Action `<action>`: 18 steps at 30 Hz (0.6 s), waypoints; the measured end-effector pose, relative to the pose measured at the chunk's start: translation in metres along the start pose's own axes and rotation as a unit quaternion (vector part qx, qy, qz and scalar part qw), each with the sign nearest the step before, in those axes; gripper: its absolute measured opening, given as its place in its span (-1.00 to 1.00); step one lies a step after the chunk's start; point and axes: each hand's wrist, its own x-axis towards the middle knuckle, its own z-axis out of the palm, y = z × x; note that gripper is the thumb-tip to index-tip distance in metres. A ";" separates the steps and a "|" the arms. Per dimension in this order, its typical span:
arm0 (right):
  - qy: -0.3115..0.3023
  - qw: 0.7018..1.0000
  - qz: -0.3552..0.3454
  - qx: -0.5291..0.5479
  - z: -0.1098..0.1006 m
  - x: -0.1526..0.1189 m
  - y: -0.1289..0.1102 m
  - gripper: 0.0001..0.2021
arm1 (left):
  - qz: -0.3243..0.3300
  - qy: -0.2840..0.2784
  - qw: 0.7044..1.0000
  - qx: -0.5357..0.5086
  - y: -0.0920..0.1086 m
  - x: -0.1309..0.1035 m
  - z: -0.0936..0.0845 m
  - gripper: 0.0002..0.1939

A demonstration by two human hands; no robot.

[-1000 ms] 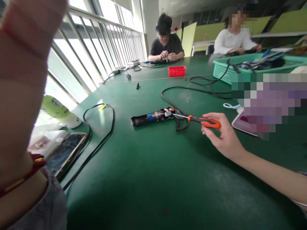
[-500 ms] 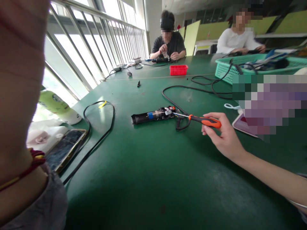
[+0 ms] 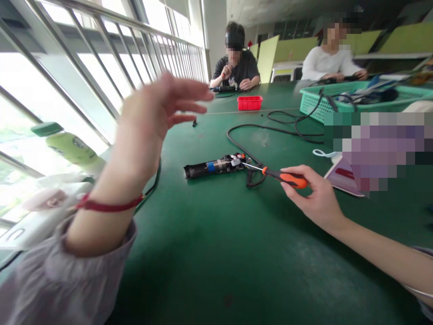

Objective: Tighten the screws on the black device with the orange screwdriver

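Observation:
My right hand (image 3: 314, 194) is closed around the orange-and-black handle of a screwdriver (image 3: 292, 179). The screwdriver's thin shaft points left, and its tip lies at the right end of an opened black handheld device (image 3: 216, 166). Inner parts show on that device: a metal cylinder with a blue band, a grey piece and a red bit. It lies on the green table with a black cord attached at its right end. Raised in the air to the left is my left hand (image 3: 162, 106), fingers stretched out and slightly blurred, with nothing in it.
A red basket (image 3: 249, 103) stands beyond the device. The turquoise basket (image 3: 311, 103) at the back right holds cables and tools. On the left are a green-capped bottle (image 3: 72, 144) and a white box (image 3: 43, 221). Two people sit across the table; a metal railing (image 3: 135, 54) runs along the left.
My left hand has come down and right from close to the camera, so its fingers now show. The screwdriver and the device stay nearly in place.

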 end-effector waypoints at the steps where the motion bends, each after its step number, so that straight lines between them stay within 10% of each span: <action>1: -0.001 1.000 -0.020 -0.003 0.000 0.000 -0.001 -0.82 | 0.012 -0.033 0.999 -0.040 -0.008 -0.002 0.012 -0.55; 8: -0.025 0.999 0.017 0.019 0.001 -0.003 0.002 -0.75 | -0.027 -0.144 0.975 0.169 -0.070 -0.033 0.096 -0.59; 18: 0.056 0.998 -0.009 0.026 0.002 0.000 0.001 -0.63 | 0.046 -0.143 0.960 0.237 -0.075 -0.046 0.103 -0.60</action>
